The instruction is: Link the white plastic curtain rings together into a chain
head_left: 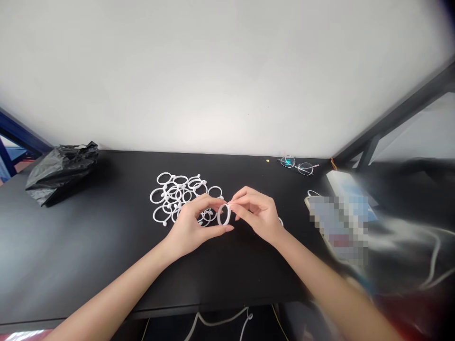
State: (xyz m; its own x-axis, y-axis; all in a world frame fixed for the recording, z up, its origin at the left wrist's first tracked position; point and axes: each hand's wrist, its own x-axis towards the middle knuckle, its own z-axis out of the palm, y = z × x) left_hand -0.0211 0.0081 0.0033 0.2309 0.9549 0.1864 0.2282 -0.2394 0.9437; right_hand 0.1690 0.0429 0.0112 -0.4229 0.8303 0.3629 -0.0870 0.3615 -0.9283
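Note:
A small white ring (219, 216) stands upright between my two hands, over the front middle of the black desk. My left hand (194, 219) grips it from the left, fingers along its top and thumb low near its bottom edge. With thumb and fingertips pinched together, my right hand (256, 211) holds the ring's upper right edge. Behind and left of my left hand lies a loose pile of similar white rings (173, 193), several with a small knob on the rim. Part of another white ring (281, 221) peeks out behind my right wrist.
A crumpled black plastic bag (64, 173) sits at the desk's far left. Eyeglasses (297, 165) lie near the wall at the back right. On the right are a phone (330, 227), partly pixelated, a white box (343, 182) and white cables (434, 255). The black desk (106, 246) meets a pale wall.

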